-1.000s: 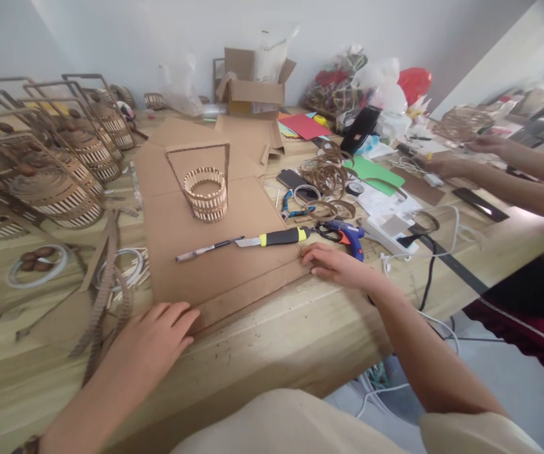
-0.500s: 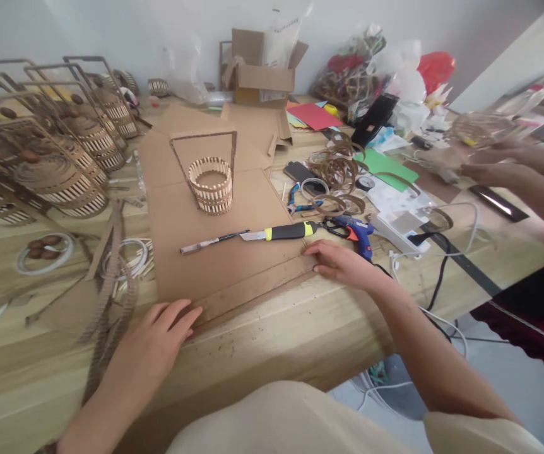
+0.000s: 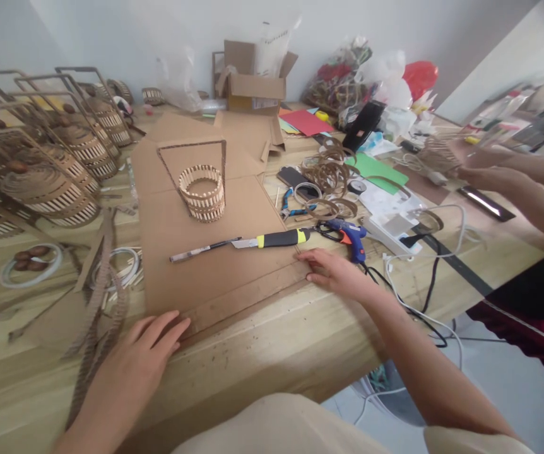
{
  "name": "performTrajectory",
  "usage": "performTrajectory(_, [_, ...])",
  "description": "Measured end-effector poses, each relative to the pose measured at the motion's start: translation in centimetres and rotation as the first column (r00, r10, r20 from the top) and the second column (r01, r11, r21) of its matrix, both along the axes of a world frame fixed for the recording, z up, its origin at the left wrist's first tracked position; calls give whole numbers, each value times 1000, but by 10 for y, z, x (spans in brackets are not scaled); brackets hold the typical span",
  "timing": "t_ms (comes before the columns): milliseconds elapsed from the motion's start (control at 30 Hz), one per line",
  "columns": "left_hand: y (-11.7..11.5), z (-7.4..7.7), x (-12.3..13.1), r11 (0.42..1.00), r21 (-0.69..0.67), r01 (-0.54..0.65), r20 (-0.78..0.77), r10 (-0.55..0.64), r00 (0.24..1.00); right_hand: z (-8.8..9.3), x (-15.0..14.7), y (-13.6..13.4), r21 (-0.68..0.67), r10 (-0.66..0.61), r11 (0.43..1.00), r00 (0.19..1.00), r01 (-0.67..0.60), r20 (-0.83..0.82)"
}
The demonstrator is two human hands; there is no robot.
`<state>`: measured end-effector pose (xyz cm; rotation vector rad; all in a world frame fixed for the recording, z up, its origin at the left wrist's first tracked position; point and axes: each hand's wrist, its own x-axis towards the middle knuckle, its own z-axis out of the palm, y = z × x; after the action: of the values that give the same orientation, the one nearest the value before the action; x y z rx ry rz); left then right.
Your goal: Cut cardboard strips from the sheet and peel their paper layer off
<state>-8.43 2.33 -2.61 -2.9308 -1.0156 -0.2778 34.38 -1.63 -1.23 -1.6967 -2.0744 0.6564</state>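
Observation:
A large brown cardboard sheet [image 3: 215, 265] lies flat on the wooden table [image 3: 281, 340]. My left hand [image 3: 134, 359] rests palm down on its near left corner, fingers spread. My right hand [image 3: 331, 272] presses on its near right corner, fingers flat. Neither hand holds anything. On the sheet lie a yellow-and-black utility knife [image 3: 274, 239] and a thin metal blade tool [image 3: 203, 250], just beyond my right hand. A small slatted cardboard basket with a handle [image 3: 202, 191] stands farther back on the sheet.
Several finished cardboard baskets [image 3: 49, 164] crowd the left. A blue glue gun [image 3: 348, 234], pliers, cardboard rings, coloured paper and cables lie right of the sheet. Another person's arms [image 3: 513, 183] work at the far right. An open carton [image 3: 253, 85] stands at the back.
Both hands stay on the sheet's near corners. The view has shifted slightly. The other person's hands have lowered a woven piece toward the table.

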Motion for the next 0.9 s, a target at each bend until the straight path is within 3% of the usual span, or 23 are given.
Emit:
performTrajectory(333, [-1, -2, -6, 992, -98, -85, 30, 88, 996, 1, -11, -9, 72, 8, 997, 1000, -10, 30])
performTrajectory(500, [-2, -1, -6, 987, -115, -109, 31, 113, 993, 8, -14, -9, 171, 65, 980, 973, -105, 221])
performTrajectory(600, [-2, 2, -6, 985, -127, -114, 31, 119, 992, 7, -16, -7, 153, 128, 974, 961, -168, 244])
performTrajectory(733, [-3, 3, -6, 980, -139, -140, 22, 144, 989, 3, -15, -3, 160, 71, 980, 957, -120, 282])
performTrajectory(900, [-3, 0, -7, 982, -102, -157, 36, 161, 986, 2, -13, 2, 126, 87, 984, 954, -128, 287])
